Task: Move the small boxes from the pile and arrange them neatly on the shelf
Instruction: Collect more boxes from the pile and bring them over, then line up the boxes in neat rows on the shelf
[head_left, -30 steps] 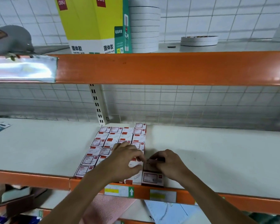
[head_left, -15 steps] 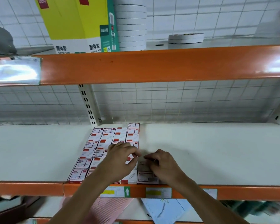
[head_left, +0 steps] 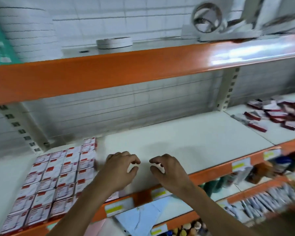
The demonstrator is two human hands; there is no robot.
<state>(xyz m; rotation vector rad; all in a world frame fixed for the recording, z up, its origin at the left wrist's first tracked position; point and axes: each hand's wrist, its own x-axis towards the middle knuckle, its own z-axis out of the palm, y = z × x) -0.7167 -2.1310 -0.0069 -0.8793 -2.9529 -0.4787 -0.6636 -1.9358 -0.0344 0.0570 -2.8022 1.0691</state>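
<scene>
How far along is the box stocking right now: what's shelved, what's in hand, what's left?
Done: a neat grid of small boxes sits at the left of the middle shelf. In hand: nothing; the left hand and right hand hover over bare shelf, fingers loosely curled and holding nothing. Left: the loose pile of boxes on the far right remains to be moved and lined up.

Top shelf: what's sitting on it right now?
On the top shelf lie a flat tape roll, a tall white stack and blurred white items. Its back is hidden from view.
</scene>
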